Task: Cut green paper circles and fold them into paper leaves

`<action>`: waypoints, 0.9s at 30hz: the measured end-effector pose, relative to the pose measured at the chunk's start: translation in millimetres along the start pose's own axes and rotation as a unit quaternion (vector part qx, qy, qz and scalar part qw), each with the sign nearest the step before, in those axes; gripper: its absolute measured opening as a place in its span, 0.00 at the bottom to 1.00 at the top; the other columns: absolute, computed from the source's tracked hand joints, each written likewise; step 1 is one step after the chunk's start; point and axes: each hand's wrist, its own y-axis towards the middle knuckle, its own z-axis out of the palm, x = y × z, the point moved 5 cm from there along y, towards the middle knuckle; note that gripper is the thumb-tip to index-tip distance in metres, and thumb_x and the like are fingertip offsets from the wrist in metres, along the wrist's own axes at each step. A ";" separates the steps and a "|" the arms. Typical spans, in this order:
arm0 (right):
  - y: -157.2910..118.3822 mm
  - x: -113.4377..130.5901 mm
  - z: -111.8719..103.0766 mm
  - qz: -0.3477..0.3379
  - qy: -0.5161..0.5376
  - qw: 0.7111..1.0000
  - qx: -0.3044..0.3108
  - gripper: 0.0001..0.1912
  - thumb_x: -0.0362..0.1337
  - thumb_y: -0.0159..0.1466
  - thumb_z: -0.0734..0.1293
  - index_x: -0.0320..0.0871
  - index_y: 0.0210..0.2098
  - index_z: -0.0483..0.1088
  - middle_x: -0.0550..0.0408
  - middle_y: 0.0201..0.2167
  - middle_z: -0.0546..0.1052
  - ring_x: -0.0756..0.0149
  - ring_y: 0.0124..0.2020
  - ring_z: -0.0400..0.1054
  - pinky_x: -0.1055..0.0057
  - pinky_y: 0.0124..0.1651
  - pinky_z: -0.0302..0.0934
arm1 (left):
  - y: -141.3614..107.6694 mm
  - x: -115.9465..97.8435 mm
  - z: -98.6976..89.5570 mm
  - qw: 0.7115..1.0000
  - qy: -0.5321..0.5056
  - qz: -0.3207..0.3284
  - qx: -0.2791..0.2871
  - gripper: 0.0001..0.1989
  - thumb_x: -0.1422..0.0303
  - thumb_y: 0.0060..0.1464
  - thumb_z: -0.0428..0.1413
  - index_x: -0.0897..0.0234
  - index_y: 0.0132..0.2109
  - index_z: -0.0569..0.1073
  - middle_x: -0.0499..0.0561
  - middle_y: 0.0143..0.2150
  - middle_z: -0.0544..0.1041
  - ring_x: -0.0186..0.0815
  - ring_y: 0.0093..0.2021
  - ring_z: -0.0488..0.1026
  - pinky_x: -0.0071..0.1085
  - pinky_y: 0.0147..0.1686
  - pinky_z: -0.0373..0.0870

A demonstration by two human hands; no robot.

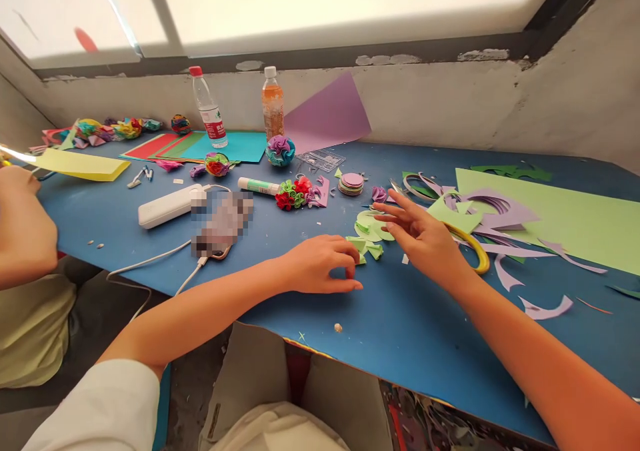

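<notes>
My left hand rests low over the blue table, its fingers loosely curled and the thumb apart, with nothing visible in it. Its fingertips are beside some folded light green paper pieces; whether they touch cannot be made out. My right hand is spread just right of a small group of light green paper circles, and holds nothing that shows. Close behind its wrist lie scissors with a yellow handle, partly under paper scraps. A stack of round paper discs, pink on top, stands farther back.
A glue stick lies by red and green paper flowers. A white power bank and a phone with cables are on the left. Two bottles, water and orange drink, stand behind. Another person's arm is far left.
</notes>
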 end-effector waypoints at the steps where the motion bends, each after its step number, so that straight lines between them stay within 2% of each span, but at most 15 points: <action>1: 2.1 -2.0 -3.0 -0.001 -0.026 1.000 0.000 0.24 0.37 0.59 0.61 0.46 0.55 0.64 0.50 0.47 0.75 0.59 0.43 0.72 0.61 0.44 0.67 | 0.5 -3.3 2.8 1.000 -0.007 0.014 0.013 0.14 0.59 0.56 0.52 0.65 0.34 0.75 0.54 0.44 0.76 0.36 0.44 0.72 0.32 0.48 0.65; 3: 6.7 -7.4 -11.1 0.013 -0.125 0.992 -0.007 0.19 0.39 0.58 0.61 0.44 0.48 0.70 0.48 0.44 0.76 0.56 0.41 0.71 0.58 0.43 0.65 | 1.0 -6.2 8.0 0.999 -0.007 0.023 0.040 0.15 0.58 0.57 0.52 0.65 0.41 0.75 0.55 0.47 0.75 0.37 0.47 0.71 0.33 0.52 0.63; 6: 12.3 -17.6 -19.2 0.061 -0.258 0.964 0.024 0.16 0.46 0.55 0.65 0.43 0.36 0.75 0.46 0.37 0.77 0.52 0.36 0.70 0.56 0.38 0.64 | 0.8 -0.3 11.0 0.998 0.026 -0.020 0.058 0.20 0.57 0.57 0.51 0.66 0.49 0.73 0.57 0.55 0.71 0.40 0.54 0.67 0.35 0.57 0.60; 10: 13.3 -23.2 -19.6 0.099 -0.272 0.955 0.063 0.13 0.46 0.55 0.64 0.44 0.30 0.74 0.50 0.30 0.76 0.58 0.29 0.68 0.61 0.33 0.60 | -1.0 14.7 6.1 0.991 0.062 -0.110 0.043 0.23 0.56 0.58 0.49 0.66 0.54 0.69 0.58 0.61 0.65 0.43 0.61 0.61 0.44 0.62 0.53; 13: 9.3 -14.7 -15.3 0.095 -0.192 0.976 0.048 0.14 0.48 0.56 0.64 0.44 0.29 0.73 0.52 0.27 0.75 0.62 0.27 0.66 0.64 0.33 0.59 | -1.2 20.5 -2.9 0.988 0.048 -0.144 -0.013 0.22 0.58 0.57 0.51 0.67 0.54 0.69 0.60 0.61 0.64 0.44 0.62 0.60 0.46 0.61 0.54; 16: 0.1 -1.3 -1.8 0.110 -0.027 0.992 0.057 0.17 0.52 0.53 0.67 0.44 0.32 0.72 0.54 0.27 0.74 0.66 0.27 0.65 0.67 0.31 0.59 | -1.3 21.1 -13.3 0.983 -0.039 -0.143 -0.111 0.20 0.63 0.56 0.53 0.67 0.54 0.68 0.60 0.56 0.70 0.41 0.55 0.68 0.39 0.55 0.63; 18: -8.0 6.4 11.2 0.138 0.079 0.984 0.077 0.20 0.52 0.50 0.70 0.44 0.34 0.70 0.56 0.25 0.73 0.69 0.24 0.63 0.70 0.29 0.59 | -1.9 20.5 -17.4 0.972 -0.116 -0.124 -0.160 0.20 0.65 0.56 0.54 0.65 0.55 0.66 0.57 0.51 0.72 0.36 0.48 0.72 0.33 0.49 0.69; 20: -15.3 12.2 23.9 0.161 0.157 0.969 0.105 0.21 0.52 0.49 0.71 0.45 0.34 0.68 0.59 0.23 0.71 0.72 0.22 0.61 0.71 0.27 0.57 | -2.2 18.2 -19.7 0.964 -0.171 -0.085 -0.183 0.17 0.67 0.55 0.55 0.63 0.52 0.68 0.55 0.46 0.74 0.32 0.42 0.73 0.30 0.44 0.71; 23: -21.7 16.8 35.4 0.170 0.194 0.955 0.144 0.18 0.50 0.50 0.72 0.44 0.31 0.68 0.61 0.22 0.68 0.74 0.21 0.59 0.73 0.26 0.56 | -3.3 15.6 -24.8 0.960 -0.192 -0.036 -0.202 0.09 0.66 0.55 0.55 0.66 0.40 0.74 0.53 0.38 0.75 0.30 0.36 0.72 0.26 0.38 0.71; 27: -23.2 22.7 34.2 0.126 0.157 0.969 0.143 0.19 0.54 0.54 0.68 0.44 0.30 0.72 0.59 0.22 0.69 0.73 0.22 0.60 0.72 0.28 0.59 | -5.7 17.0 -33.1 0.957 -0.167 -0.036 -0.233 0.10 0.64 0.54 0.56 0.67 0.32 0.74 0.49 0.28 0.74 0.27 0.29 0.69 0.23 0.30 0.67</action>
